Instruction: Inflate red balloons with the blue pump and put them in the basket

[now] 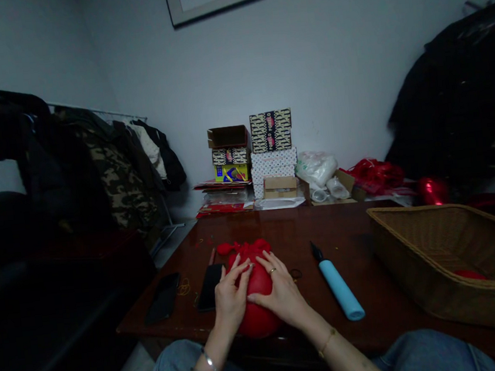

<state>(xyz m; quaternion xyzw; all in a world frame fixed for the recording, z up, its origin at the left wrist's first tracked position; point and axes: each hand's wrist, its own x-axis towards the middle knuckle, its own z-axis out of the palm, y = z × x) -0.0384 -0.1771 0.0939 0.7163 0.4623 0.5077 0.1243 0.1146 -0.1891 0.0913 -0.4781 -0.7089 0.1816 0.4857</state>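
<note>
Red balloons (259, 320), bunched together, lie at the near edge of the dark brown table (317, 222). My left hand (233, 290) rests on the left side of the bunch, its fingers pressed against the red surface. On the right side, my right hand (282, 285) has its fingers spread over the balloons, the thumb pointing left. Smaller red balloon parts stick out beyond my fingertips, one with a knotted neck at the upper left. Both hands cover much of the bunch's middle.
A light blue hand pump (341, 289) lies right of the hands, beside a large wicker basket (416, 274). Two dark phones (162, 297) (209, 288) and yellow rubber bands (184, 286) lie left. Stacked boxes (274, 165) stand beyond the table.
</note>
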